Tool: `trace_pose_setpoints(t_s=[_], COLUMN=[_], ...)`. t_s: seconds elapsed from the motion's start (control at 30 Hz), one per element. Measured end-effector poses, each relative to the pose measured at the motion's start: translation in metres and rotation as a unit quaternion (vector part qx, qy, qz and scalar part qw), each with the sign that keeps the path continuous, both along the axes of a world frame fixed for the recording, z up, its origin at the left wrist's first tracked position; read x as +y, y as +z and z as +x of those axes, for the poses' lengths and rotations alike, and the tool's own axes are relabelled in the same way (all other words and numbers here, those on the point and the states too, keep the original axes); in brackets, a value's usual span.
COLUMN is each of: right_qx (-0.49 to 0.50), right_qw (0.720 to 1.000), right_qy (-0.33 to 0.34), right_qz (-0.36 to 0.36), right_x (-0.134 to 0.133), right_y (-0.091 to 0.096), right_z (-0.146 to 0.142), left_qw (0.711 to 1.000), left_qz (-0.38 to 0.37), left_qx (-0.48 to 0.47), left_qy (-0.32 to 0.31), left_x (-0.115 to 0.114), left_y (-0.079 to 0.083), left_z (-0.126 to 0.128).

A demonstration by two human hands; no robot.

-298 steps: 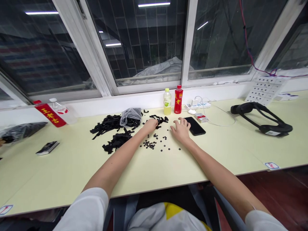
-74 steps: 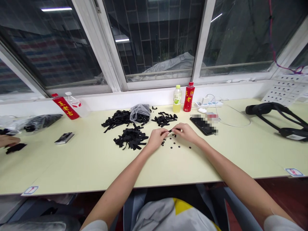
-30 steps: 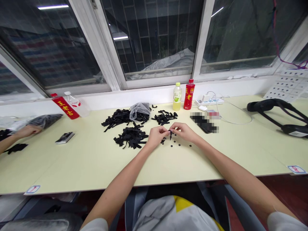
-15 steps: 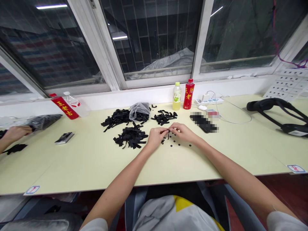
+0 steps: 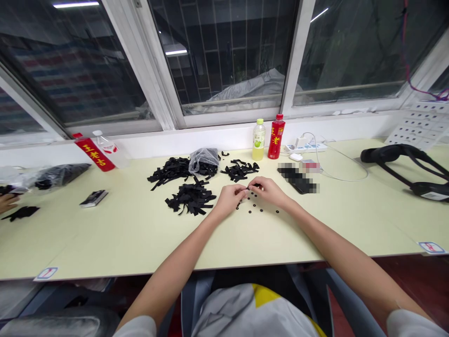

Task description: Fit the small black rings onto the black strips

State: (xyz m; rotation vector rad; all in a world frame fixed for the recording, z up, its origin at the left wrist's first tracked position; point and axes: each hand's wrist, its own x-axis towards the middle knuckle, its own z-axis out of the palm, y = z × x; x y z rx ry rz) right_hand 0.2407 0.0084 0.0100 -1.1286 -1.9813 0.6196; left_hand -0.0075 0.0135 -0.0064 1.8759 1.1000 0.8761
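Observation:
My left hand (image 5: 228, 197) and my right hand (image 5: 268, 189) meet over the table, fingertips nearly touching. Both pinch a small black fabric strip (image 5: 247, 188), mostly covered by the fingers. Just below them lie several small black rings (image 5: 261, 210), scattered on the tabletop. To the left of my left hand spreads a pile of black fabric strips (image 5: 191, 197). Behind it is a larger heap of the same strips (image 5: 171, 171), partly under a clear plastic bag (image 5: 203, 160). A smaller group of strips (image 5: 240, 170) lies just beyond my hands.
A yellow drink bottle (image 5: 258, 140) and a red bottle (image 5: 276, 137) stand at the back. On the right are a blurred phone (image 5: 298, 180), a power strip (image 5: 312, 148) and a black headset (image 5: 403, 164). A co-worker's hand (image 5: 7, 203) shows at far left, near a bag (image 5: 63, 175).
The strip's end that hung below my fingertips no longer shows; my hands stay almost in place. The co-worker's hand has drawn back left from the plastic bag.

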Motion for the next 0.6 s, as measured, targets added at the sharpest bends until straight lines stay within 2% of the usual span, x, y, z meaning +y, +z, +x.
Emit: trace_pose_setpoints(t_s=[0.13, 0.23, 0.47, 0.6], right_qx=[0.009, 0.014, 0.024, 0.038], right_qw=[1.0, 0.999, 0.999, 0.999], right_qy=[0.004, 0.01, 0.007, 0.006], right_qz=[-0.021, -0.027, -0.027, -0.036], right_x=[0.001, 0.001, 0.005, 0.007], right_y=[0.002, 0.003, 0.003, 0.002], right_z=[0.004, 0.005, 0.007, 0.009], left_qw=[0.992, 0.988, 0.99, 0.994], left_qz=[-0.083, -0.108, -0.089, -0.068], left_qx=[-0.085, -0.088, -0.067, -0.064], left_qy=[-0.034, -0.06, -0.084, -0.064], left_x=[-0.002, -0.003, -0.004, -0.003], left_y=[0.007, 0.01, 0.013, 0.01], left_z=[0.0, -0.001, -0.001, 0.0])
